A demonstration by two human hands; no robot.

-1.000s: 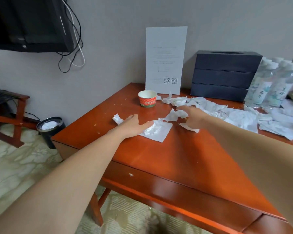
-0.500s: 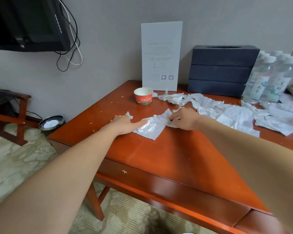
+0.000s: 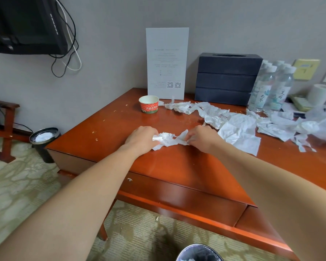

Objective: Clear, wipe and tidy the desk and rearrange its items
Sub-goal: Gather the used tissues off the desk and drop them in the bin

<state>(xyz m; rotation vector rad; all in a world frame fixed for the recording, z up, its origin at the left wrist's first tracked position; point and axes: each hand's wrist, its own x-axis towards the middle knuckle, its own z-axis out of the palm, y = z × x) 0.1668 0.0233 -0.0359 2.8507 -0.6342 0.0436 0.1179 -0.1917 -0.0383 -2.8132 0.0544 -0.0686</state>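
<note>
While both hands rest near the left front edge of the glossy reddish wooden table (image 3: 177,172), the left hand (image 3: 142,137) and right hand (image 3: 200,137) each pinch one crumpled white tissue (image 3: 168,140), fingers curled tight round its ends.

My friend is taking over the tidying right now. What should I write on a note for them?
Left hand grips the crumpled white tissue wad on the red-brown wooden desk.
Right hand pinches the wad's other end.
Loose white tissue scraps lie strewn over the desk's right side; a red paper cup stands near the back; crumbs dot the left part.
Done: one wad bunched up.
Left: bin all tissues, probably in the round metal bin by the desk's front, then wipe and rearrange.
</note>
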